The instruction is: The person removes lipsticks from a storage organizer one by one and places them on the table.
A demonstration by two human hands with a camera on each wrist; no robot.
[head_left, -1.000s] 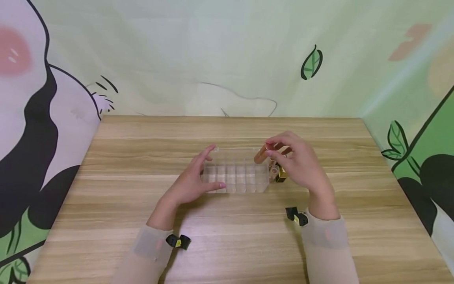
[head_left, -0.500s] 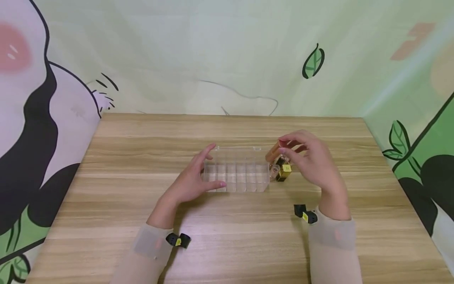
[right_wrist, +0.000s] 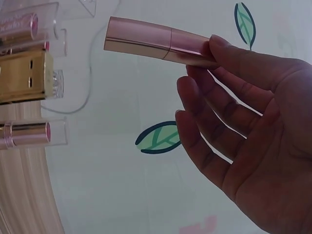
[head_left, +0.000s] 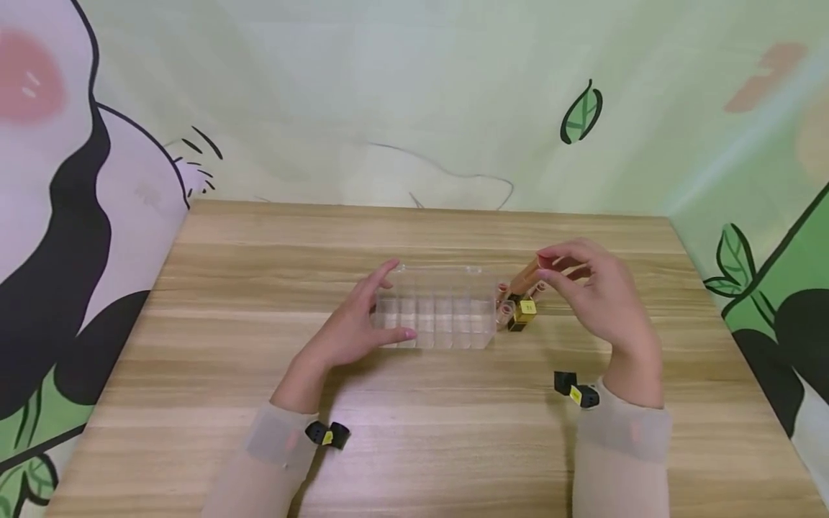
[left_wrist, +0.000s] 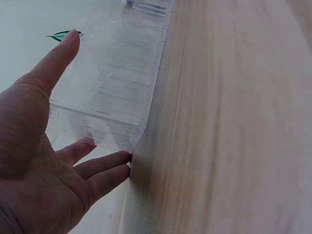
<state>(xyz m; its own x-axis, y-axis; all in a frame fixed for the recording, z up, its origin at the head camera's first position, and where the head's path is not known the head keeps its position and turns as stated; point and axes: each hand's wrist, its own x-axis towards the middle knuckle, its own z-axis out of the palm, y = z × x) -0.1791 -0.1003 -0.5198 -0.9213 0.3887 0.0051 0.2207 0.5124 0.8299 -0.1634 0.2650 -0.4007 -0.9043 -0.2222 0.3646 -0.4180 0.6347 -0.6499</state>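
A clear plastic organizer [head_left: 440,316] with rows of compartments sits mid-table. Around its left end spreads my left hand [head_left: 356,320], the thumb over its front in the head view. The left wrist view has the fingers [left_wrist: 105,168] nearly straight, their tips at the organizer's lower corner [left_wrist: 136,129]. My right hand [head_left: 605,291] pinches one end of a rose-gold lipstick tube [right_wrist: 139,39] between thumb and fingertips. The tube is tilted, its free end above a small group of lipsticks. Among these are a black-and-gold lipstick [head_left: 521,314] and a clear-capped lipstick [head_left: 504,312].
The lipsticks stand close against the organizer's right end on the wooden table [head_left: 421,432]. A printed cloth backdrop [head_left: 311,93] rises behind the table's far edge. Both wrists wear small black cameras.
My right hand has moved rightward with the rose-gold lipstick tube, from over the organizer's right end to above the other lipsticks. My left hand stays at the organizer.
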